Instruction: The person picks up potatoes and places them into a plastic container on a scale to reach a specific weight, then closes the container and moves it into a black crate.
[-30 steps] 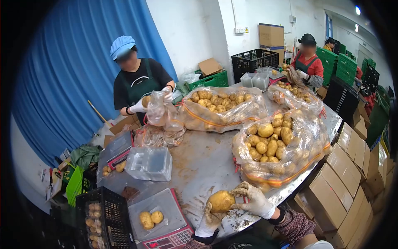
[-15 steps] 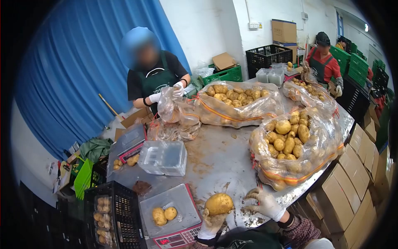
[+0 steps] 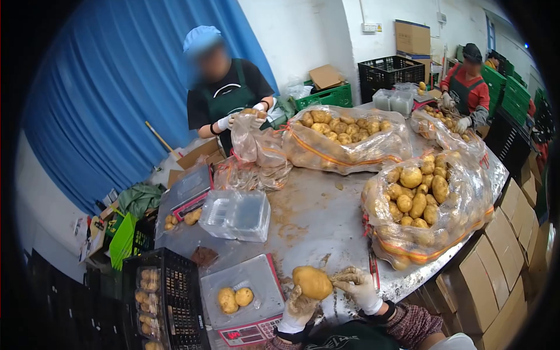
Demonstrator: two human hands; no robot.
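Note:
A large potato [image 3: 312, 283] rests in my left hand [image 3: 298, 309], which wears a dirty white glove and has its fingers wrapped around the lower left side. My right hand [image 3: 360, 287], gloved too, pinches at the potato's right end with its fingertips drawn together. Just left of my hands is a digital scale [image 3: 265, 291] with a grey plate and a red-edged panel. Two potatoes [image 3: 234, 298] lie in a clear plastic tray on that scale.
An open bag of potatoes [image 3: 429, 224] stands at the right, another bag [image 3: 347, 146] farther back. Clear plastic trays [image 3: 238, 216] are stacked left of centre. A black crate [image 3: 169, 291] holds packed potatoes. Across the table, a co-worker [image 3: 233, 93] handles a bag; another person [image 3: 466, 87] works farther off.
My right hand has moved left to the potato and now touches its right end. The view has shifted slightly. The co-worker opposite has a potato at the hands.

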